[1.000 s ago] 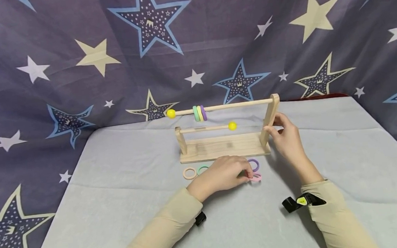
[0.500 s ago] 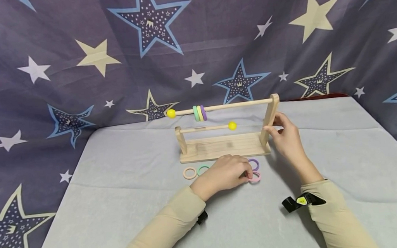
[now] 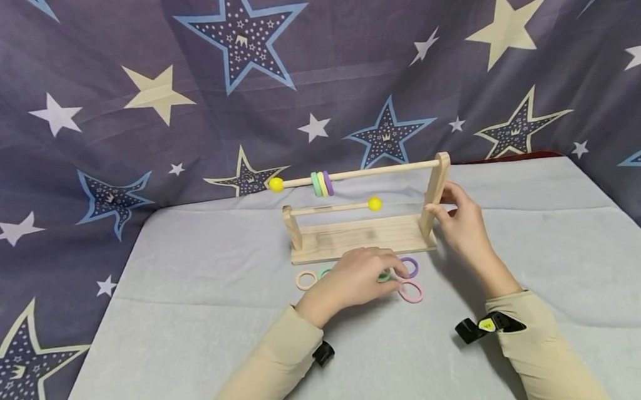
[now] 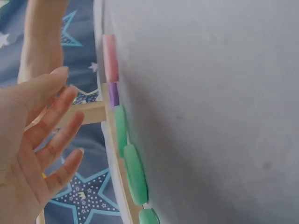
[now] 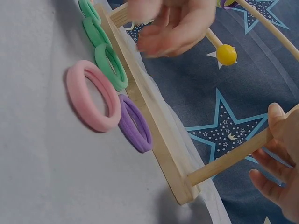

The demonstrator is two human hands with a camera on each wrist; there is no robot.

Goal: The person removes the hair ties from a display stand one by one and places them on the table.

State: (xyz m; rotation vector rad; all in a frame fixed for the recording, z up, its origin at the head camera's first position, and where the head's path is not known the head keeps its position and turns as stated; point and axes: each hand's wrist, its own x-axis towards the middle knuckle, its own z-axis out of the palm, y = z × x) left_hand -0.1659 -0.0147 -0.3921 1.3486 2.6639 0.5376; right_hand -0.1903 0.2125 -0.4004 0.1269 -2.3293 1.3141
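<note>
My left hand hovers over a row of soft hair ties in front of a wooden rack. Its fingers are spread and hold nothing in the left wrist view. Just beyond the fingertips a pink hair tie lies flat on the cloth, beside a purple hair tie. Several green hair ties follow along the rack's base, partly hidden by my left hand in the head view. My right hand grips the rack's tall right post between thumb and fingers.
On the rack's upper rod hang a green, a yellow and a purple hair tie. Yellow balls cap the upper rod and the lower rod. A peach hair tie lies at the row's left end. Behind hangs a star-printed curtain.
My left hand has let go of the pink hair tie, which was tilted in its fingers and now lies flat, slightly nearer me. The hand has drawn slightly left; my right hand stays on the post.
</note>
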